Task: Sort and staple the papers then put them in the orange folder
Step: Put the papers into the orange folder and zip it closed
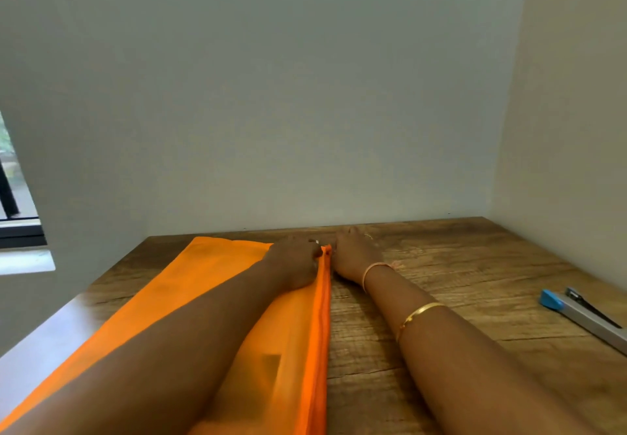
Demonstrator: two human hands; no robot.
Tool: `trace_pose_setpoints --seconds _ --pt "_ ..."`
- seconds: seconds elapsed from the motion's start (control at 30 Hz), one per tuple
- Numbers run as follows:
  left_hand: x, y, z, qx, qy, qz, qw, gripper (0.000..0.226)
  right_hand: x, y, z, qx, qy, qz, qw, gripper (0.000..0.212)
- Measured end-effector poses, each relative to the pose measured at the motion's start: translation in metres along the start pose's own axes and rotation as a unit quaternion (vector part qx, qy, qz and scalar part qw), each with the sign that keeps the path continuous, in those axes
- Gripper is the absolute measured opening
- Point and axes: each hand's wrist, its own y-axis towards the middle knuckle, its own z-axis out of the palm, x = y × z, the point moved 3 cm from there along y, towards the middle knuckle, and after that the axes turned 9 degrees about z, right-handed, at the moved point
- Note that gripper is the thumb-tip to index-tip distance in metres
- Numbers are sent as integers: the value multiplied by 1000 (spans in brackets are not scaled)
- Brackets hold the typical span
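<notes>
The orange folder [210,298] lies flat on the counter [441,265], running from 7 o'clock up toward 12. The left hand [298,261] curls clenched over the folder's far right corner, grasping its edge. At its 3 o'clock, the right hand [353,254] rests beside that corner; I cannot tell its grip. The stapler [583,312] lies well apart at 4 o'clock.

Flat orange folder [210,265], stapler [583,312] well right.

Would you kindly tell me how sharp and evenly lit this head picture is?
Head view: soft overall, left hand and right hand blurriest, stapler clearer; daylight from the window puts pale glare on the table's left edge; the wide lens slants the walls.
</notes>
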Motion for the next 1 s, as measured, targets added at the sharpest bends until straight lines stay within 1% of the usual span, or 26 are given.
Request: trace_pose_setpoints --seconds 0.03,0.1,0.17,0.2,0.27,0.3,0.37,0.4,0.5,0.6,0.7,0.8,0.87,1.0 --pt "0 1 -1 6 -1 5 1000 49 0 2 0 0 19 5 1000 28" --pt "3 4 0 14 3 3 1000 44 0 4 0 5 50 23 998 26" --pt "5 7 2 15 10 7 1000 38 1 3 0 12 49 33 998 31" --pt "5 7 4 17 11 11 1000 38 2 4 0 11 37 32 999 35" --pt "5 8 8 27 4 11 1000 44 4 3 0 -7 -4 13 1000 41" --pt "6 9 10 37 0 3 999 48 5 2 0 -21 -26 1 999 41" --pt "11 10 16 54 -5 -10 998 61 7 0 0 -38 -49 -11 998 36" --pt "12 10 17 62 -2 -19 998 64 7 1 1 -40 -46 -15 998 33" --pt "14 8 20 63 -2 -42 997 47 8 2 0 -18 13 -1 1000 25" --pt "10 5 18 49 -9 -47 998 45 7 5 0 15 80 43 996 23" --pt "10 5 19 45 -10 -54 997 45 5 5 -3 19 118 62 991 20" --pt "9 3 19 43 -14 -52 998 45 3 2 -7 12 114 39 993 24" --pt "9 5 20 42 -20 -51 998 45 2 -1 -10 -2 95 5 995 14" --pt "13 7 19 54 -47 -68 995 44 2 -12 -16 -13 43 -55 997 18"
